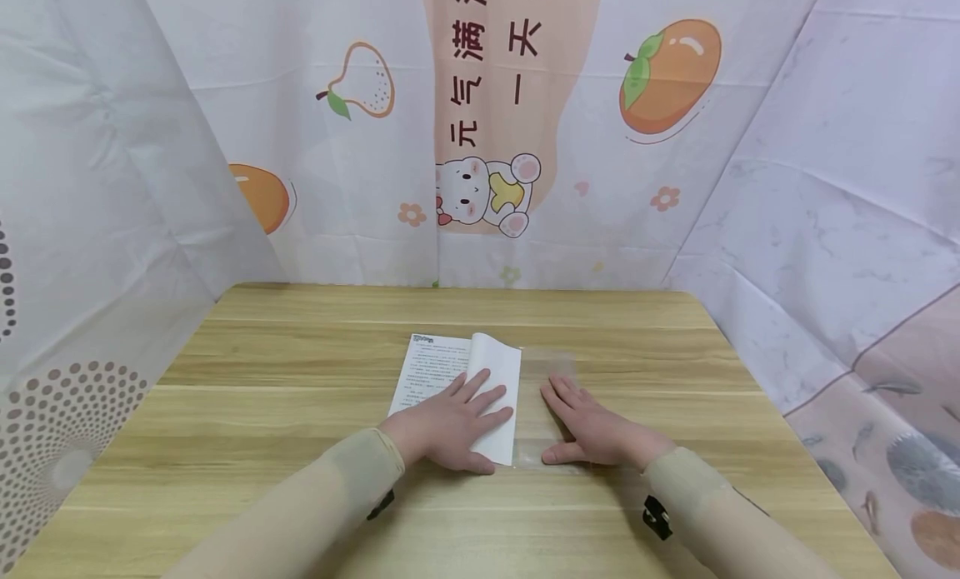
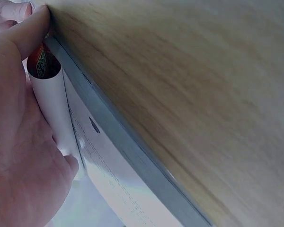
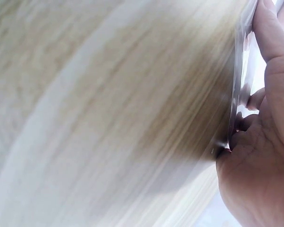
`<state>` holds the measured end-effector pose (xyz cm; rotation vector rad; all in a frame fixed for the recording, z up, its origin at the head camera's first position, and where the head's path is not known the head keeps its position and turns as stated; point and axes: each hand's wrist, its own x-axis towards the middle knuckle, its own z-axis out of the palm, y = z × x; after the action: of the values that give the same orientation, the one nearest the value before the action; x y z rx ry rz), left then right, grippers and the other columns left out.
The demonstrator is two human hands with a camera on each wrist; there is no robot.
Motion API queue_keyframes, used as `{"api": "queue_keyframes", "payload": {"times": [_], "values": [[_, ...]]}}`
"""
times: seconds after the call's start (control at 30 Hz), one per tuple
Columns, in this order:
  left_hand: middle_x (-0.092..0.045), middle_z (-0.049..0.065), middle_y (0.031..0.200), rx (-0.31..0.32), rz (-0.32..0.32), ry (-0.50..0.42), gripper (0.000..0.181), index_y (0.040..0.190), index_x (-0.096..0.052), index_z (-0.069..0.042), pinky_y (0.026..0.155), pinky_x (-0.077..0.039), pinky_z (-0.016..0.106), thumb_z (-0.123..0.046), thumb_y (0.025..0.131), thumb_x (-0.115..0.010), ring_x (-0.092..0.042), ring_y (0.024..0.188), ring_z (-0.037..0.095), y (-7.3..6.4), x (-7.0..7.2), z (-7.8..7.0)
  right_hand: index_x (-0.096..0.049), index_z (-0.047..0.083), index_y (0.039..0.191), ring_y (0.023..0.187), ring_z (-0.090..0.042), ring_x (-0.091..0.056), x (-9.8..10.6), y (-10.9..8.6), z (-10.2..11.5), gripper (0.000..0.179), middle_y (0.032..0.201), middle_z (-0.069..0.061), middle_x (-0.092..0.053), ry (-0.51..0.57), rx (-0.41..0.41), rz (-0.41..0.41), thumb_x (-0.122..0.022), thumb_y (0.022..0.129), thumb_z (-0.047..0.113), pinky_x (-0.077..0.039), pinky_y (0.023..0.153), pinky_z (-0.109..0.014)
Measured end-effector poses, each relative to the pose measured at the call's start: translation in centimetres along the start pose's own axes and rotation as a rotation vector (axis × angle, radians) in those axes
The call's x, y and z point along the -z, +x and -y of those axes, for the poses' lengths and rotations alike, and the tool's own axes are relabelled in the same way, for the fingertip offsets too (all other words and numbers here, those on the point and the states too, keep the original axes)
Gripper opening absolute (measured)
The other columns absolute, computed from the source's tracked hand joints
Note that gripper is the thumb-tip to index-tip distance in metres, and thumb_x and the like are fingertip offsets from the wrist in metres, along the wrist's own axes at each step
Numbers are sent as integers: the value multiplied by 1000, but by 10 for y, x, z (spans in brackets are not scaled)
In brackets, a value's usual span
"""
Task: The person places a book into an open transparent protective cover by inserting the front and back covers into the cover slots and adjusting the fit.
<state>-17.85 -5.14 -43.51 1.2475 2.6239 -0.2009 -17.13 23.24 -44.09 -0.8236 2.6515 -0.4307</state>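
Note:
A book (image 1: 431, 371) with a printed page lies near the middle of the table. Its white cover flap (image 1: 497, 362) is folded over from the right side, and my left hand (image 1: 450, 425) presses on it with spread fingers. In the left wrist view the flap curves into a loose roll (image 2: 52, 101) beside the book's edge (image 2: 113, 130), with a dark, coloured patch inside. To the right of the flap lies a clear plastic sheet (image 1: 529, 404). My right hand (image 1: 600, 433) rests on that sheet, fingers straight and thumb apart; the right wrist view shows the shiny plastic edge (image 3: 237, 71) under the fingers.
The wooden table (image 1: 285, 379) extends around the book on all sides. White printed curtains (image 1: 330, 187) hang behind its far edge and along both sides. Black wrist cameras (image 1: 657, 517) sit below the sleeves.

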Motion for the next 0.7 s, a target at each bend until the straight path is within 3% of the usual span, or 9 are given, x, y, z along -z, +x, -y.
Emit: {"api": "queue_keyframes", "payload": {"times": [0.7], "values": [[-22,-1,170,-72,19,-44,77,160,-38,-29,127,-16,47,-67,95,-53,-4,159,30,-10,13,9,-18,-8,159,153,-51,-8,3,-2,5,106,165,-34,-7,28,26,-6,-70,92,55,-15,121,-66]]}}
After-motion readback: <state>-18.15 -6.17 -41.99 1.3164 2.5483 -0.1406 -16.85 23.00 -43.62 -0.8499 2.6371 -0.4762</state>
